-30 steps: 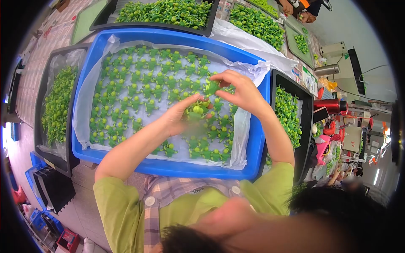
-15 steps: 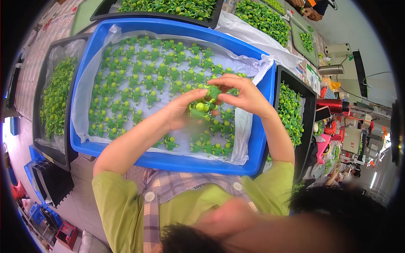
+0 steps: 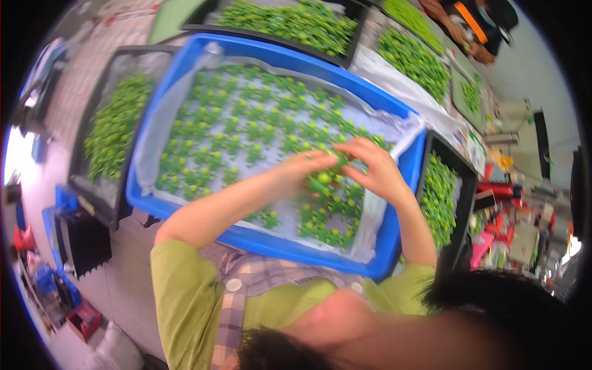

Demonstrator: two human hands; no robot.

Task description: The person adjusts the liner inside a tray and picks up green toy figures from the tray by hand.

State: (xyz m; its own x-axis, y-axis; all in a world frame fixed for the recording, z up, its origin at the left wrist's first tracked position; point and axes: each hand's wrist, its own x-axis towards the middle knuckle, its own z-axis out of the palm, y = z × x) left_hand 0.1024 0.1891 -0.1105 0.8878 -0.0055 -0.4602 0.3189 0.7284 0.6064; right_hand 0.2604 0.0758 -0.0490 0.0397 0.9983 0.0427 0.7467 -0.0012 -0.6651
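Note:
A blue tray (image 3: 364, 85) lined with white sheeting holds rows of small green figurines (image 3: 254, 132) with lighter round heads. Over its right part, my left hand (image 3: 302, 169) is closed around several of these figurines (image 3: 322, 180), the thumb pointing to the right. My right hand (image 3: 375, 166) meets it from the other side, thumb and fingers pinched on one green figurine (image 3: 340, 161) between the two hands. Motion blur softens both hands, and the left fingers are partly hidden beneath the pieces.
Black trays heaped with green pieces stand at the left (image 3: 117, 126), back (image 3: 283, 24) and right (image 3: 439, 197). More green pieces (image 3: 414, 61) lie at the back right, where another person's hand (image 3: 456, 32) works. A black crate (image 3: 83, 237) is at the lower left.
The view has shifted, so the trays and both hands appear farther right and lower. Both hands remain together over the blue tray with figurines in them.

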